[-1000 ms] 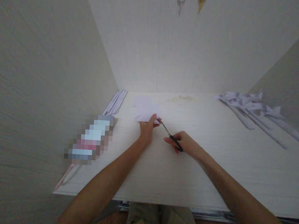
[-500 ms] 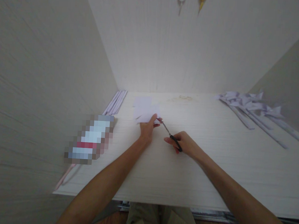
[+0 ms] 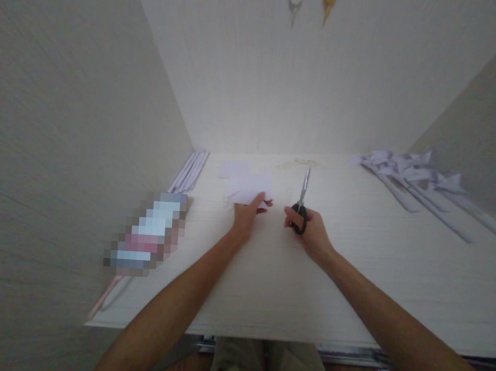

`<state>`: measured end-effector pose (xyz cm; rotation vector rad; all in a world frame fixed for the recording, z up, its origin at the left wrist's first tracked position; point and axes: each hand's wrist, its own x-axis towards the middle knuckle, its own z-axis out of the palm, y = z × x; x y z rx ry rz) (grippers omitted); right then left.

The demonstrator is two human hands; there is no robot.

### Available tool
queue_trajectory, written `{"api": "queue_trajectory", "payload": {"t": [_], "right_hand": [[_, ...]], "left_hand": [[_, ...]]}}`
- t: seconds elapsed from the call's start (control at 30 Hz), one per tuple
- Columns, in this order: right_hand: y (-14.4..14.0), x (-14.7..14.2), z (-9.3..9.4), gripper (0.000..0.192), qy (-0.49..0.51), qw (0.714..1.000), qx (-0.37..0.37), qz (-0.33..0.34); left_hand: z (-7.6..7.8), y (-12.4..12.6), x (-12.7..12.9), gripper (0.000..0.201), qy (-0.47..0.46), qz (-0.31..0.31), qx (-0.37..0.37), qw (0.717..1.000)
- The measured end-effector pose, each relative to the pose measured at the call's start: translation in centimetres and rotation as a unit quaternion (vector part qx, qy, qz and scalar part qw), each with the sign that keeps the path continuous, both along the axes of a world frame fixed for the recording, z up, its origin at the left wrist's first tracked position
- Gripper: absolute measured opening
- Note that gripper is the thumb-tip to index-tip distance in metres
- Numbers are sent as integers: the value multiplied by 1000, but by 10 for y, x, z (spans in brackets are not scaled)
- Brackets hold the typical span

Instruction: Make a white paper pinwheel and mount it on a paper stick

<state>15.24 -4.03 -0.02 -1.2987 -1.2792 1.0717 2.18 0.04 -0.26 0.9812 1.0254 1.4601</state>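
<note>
My left hand [image 3: 248, 212] is closed on a small white sheet of paper [image 3: 250, 191], thumb on top and fingers beneath. What look like cut slits show at the paper's lower left corner. To the right, my right hand [image 3: 306, 225] grips a pair of scissors [image 3: 303, 194] by the black handles. Their metal blades point up and away, apart from the paper, and look closed. Just behind the held sheet, another white paper piece [image 3: 234, 168] lies flat on the table.
Several rolled paper sticks [image 3: 192, 168] lie at the back left, near a blurred-out device [image 3: 148, 230] with a pink cable [image 3: 105, 297]. At the right rest several paper pinwheels [image 3: 416, 176] on paper sticks. Walls enclose the white table [image 3: 291, 300]. Two hooks hang on the back wall.
The scissors have left the paper's right edge and turned upright as my right hand shifted slightly right. My left hand still holds the paper, which has moved slightly right.
</note>
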Motion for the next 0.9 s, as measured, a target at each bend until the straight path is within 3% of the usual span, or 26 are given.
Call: {"api": "queue_trajectory", "payload": {"t": [0.1, 0.27, 0.47, 0.6, 0.73, 0.9], "right_hand": [[5, 1, -6, 31, 83, 995, 17, -55], [11, 3, -10, 28, 135, 983, 54, -111], [13, 3, -12, 23, 125, 981, 73, -131], [12, 3, -11, 21, 100, 981, 75, -145], [15, 7, -11, 17, 126, 968, 100, -193], [20, 14, -12, 17, 159, 951, 116, -240]], "left_hand": [[1, -7, 5, 14, 67, -66, 15, 995], [-1, -14, 9, 11, 136, -134, 32, 981], [-4, -5, 1, 22, 85, 8, 36, 996], [-10, 4, -5, 26, 54, 37, 18, 998], [-12, 4, -4, 21, 76, -19, 11, 997], [-11, 0, -1, 22, 103, -146, -6, 984]]}}
